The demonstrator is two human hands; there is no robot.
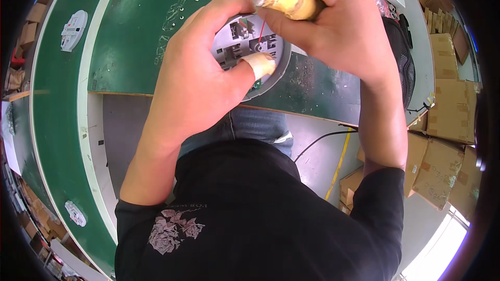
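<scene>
My left hand (200, 67) is closed on the rim of a round white plastic housing (226, 57) with a grey edge, held tilted over the table's near edge. Its thumb, wrapped in pale tape, presses inside among moulded slots and small parts. My right hand (341, 26) grips a tool (297, 1) above the housing. This tool has a yellow wrapped grip, a white wrapped band and a brown shaft pointing left; its exact kind is unclear. A thin red wire or rod (261, 31) runs from beneath my right fingers to a post inside the housing.
The green table (122, 47) carries scattered small bits. On a green surface at the left lie two white plastic parts (74, 30) (75, 213). A black mesh bag (401, 57) sits by my right forearm. Cardboard boxes (450, 106) are stacked at right; a black cable (323, 138) hangs below the table.
</scene>
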